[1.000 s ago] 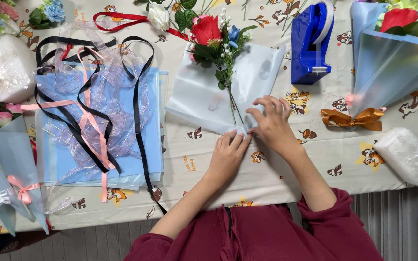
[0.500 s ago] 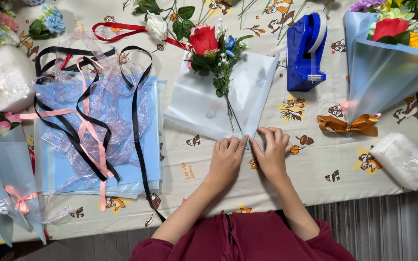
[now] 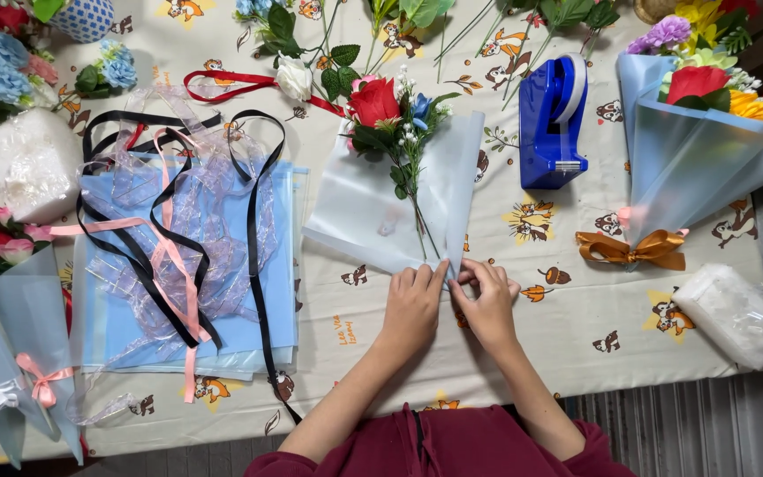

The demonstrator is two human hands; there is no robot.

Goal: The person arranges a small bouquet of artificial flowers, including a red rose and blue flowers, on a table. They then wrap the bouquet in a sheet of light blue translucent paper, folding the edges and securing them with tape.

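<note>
1. We see the left hand [image 3: 412,305] and right hand [image 3: 490,305] side by side at the bottom tip of a pale blue wrapping sheet [image 3: 364,212], on a table [image 3: 576,353] with a printed cloth.
2. Both hands are pinched shut on the sheet's lower point, fingers curled, fingertips touching the paper; the two hands touch each other.
3. The sheet lies mid-table, fanning up and away from the hands, right edge folded over.
4. On the sheet: a red rose [image 3: 373,100] with a small blue flower and green stems [image 3: 419,212] running down to the pinch.
5. Blue tape dispenser [image 3: 554,124] stands right of the sheet, apart from it.
6. Finished bouquet [image 3: 699,150] with brown bow [image 3: 629,249] far right.
7. Left: stack of blue sheets [image 3: 258,300] under tangled black, pink and clear ribbons [image 3: 169,238].
</note>
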